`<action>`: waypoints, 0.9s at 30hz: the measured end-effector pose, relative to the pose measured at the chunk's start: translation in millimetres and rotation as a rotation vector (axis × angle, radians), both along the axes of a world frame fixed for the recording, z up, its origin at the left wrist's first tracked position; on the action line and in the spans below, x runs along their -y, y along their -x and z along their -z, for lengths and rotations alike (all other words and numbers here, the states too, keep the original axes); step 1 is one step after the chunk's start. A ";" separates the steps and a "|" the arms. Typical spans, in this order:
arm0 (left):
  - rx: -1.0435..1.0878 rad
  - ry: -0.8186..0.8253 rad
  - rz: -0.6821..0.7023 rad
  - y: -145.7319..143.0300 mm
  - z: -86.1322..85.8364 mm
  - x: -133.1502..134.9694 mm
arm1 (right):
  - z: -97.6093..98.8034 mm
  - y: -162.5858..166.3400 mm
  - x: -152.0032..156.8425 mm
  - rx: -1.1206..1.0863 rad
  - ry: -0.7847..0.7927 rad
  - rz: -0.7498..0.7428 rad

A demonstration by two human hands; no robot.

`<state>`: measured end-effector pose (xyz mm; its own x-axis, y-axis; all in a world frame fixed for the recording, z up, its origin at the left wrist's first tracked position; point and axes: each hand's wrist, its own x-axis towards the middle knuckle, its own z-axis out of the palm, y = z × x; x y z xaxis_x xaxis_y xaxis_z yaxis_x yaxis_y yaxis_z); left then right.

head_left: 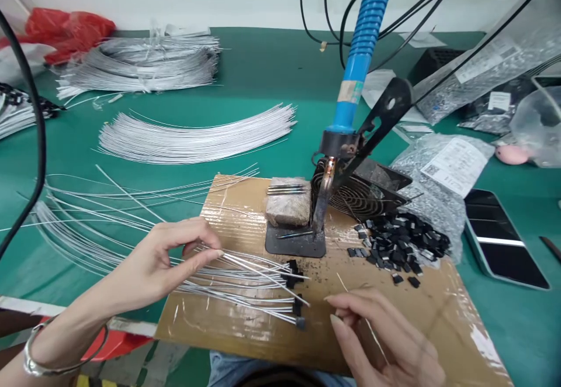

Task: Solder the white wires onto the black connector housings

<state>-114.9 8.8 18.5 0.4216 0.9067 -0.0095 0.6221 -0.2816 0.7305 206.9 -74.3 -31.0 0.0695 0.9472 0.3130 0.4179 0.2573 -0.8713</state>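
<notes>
My left hand (182, 258) pinches a few thin white wires (258, 265) between thumb and forefinger. These lie over other white wires whose right ends carry small black connectors (298, 305). At the lower right, my right hand (381, 334) has its fingers curled round a thin strand of solder wire (342, 282), which pokes up past the fingertips. Between and beyond the hands, a blue-handled soldering iron (357, 59) is mounted tip down on a black metal stand (295, 246). Its tip is beside a block (287, 208) with several dark metal rods on top.
Cardboard (245, 340) covers the near work area. Loose black connectors (403, 241) are heaped at its right, by a small fan (363, 191), a plastic bag (438, 165) and a phone (506, 238). White wire bundles (197, 135) lie at the back left. Black cables hang overhead.
</notes>
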 end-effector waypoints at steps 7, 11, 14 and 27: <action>0.034 0.189 -0.114 5.4 7.8 -1.1 | 1.7 -9.6 -1.1 0.075 -0.051 0.043; 0.100 0.459 -0.088 3.5 7.2 -6.9 | 6.2 -6.4 5.1 0.359 -0.224 0.078; 0.106 0.521 -0.078 1.4 6.6 -10.7 | 5.5 -4.7 1.6 0.537 -0.366 0.025; 0.169 0.573 -0.192 -16.2 2.1 -2.8 | 1.6 -23.7 -11.6 0.508 -0.524 -0.282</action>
<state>-98.7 11.6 16.4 0.2895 0.8369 -0.4646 0.4857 0.2898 0.8247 230.6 -62.6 -32.6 -0.4240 0.6273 0.6533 0.5905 0.7384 -0.3258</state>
